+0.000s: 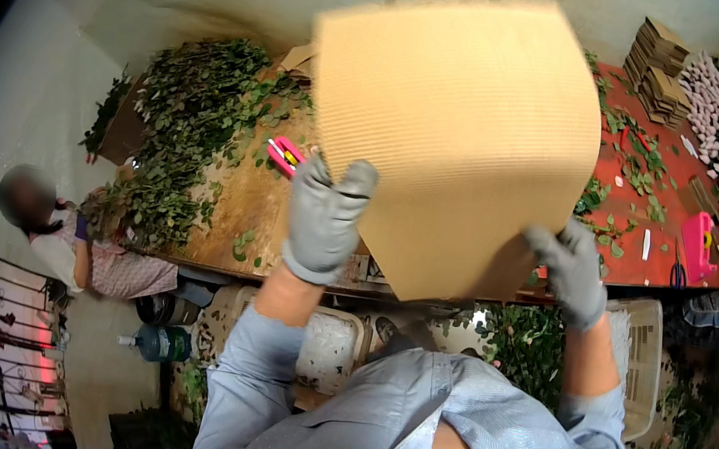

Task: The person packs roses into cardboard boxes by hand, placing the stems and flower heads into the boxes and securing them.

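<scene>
A large tan corrugated cardboard sheet is held up over the worktable, bowed a little, its ribbed face toward me. My left hand, in a grey glove, is closed on the sheet's lower left edge. On the lower right edge, my right hand, also gloved in grey, grips with the thumb over the near face and the other fingers partly hidden. The sheet covers the middle of the table. Just left of it, a pink holder with tools lies near my left hand.
Leafy stems are heaped on the wooden table. Stacked cardboard, pale pink flower heads, a pink caddy and scissors sit on the red tabletop. A plastic crate stands below. Co-workers flank both sides.
</scene>
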`<state>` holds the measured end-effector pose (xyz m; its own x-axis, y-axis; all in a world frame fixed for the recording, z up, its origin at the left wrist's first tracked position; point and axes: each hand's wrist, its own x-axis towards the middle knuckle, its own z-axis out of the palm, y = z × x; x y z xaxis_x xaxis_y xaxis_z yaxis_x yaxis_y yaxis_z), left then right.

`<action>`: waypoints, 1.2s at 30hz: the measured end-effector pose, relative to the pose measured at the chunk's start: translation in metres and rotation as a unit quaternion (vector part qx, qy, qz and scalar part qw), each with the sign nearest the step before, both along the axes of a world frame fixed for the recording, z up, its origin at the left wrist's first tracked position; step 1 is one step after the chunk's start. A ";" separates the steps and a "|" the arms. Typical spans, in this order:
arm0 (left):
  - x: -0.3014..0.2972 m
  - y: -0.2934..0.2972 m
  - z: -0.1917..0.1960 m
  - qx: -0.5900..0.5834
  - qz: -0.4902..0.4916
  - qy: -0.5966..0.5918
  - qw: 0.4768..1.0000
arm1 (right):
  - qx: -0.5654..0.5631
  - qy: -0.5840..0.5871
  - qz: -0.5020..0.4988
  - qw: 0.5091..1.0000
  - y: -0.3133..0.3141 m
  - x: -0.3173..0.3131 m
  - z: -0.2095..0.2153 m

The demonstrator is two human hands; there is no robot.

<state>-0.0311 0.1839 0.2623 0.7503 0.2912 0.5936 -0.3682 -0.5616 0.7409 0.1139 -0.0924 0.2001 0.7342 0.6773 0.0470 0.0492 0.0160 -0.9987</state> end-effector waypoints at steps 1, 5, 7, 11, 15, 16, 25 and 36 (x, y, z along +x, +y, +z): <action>-0.004 0.017 0.014 0.034 -0.015 0.003 0.999 | 0.037 -0.056 -0.027 0.997 0.021 0.002 0.015; -0.003 0.069 0.031 -0.147 -0.140 0.103 0.974 | 0.219 -0.111 -0.137 0.960 0.086 0.012 0.068; 0.008 0.106 0.025 -0.025 -0.143 0.174 0.974 | 0.311 -0.080 -0.159 0.934 0.113 0.030 0.070; 0.028 0.160 -0.017 -0.106 -0.095 0.165 0.976 | 0.314 -0.011 -0.110 0.943 0.153 0.046 0.049; 0.043 0.191 -0.054 -0.026 -0.046 0.163 0.985 | 0.350 0.022 -0.117 0.929 0.182 0.056 0.026; 0.043 0.189 -0.058 -0.060 -0.038 0.198 0.978 | 0.326 0.015 -0.130 0.936 0.186 0.053 0.026; 0.062 0.187 -0.154 -0.261 -0.073 0.234 0.934 | 0.158 0.050 -0.158 0.973 0.197 0.070 -0.039; 0.050 0.191 -0.222 -0.277 -0.041 0.471 0.837 | 0.017 0.093 -0.115 0.989 0.227 0.093 -0.087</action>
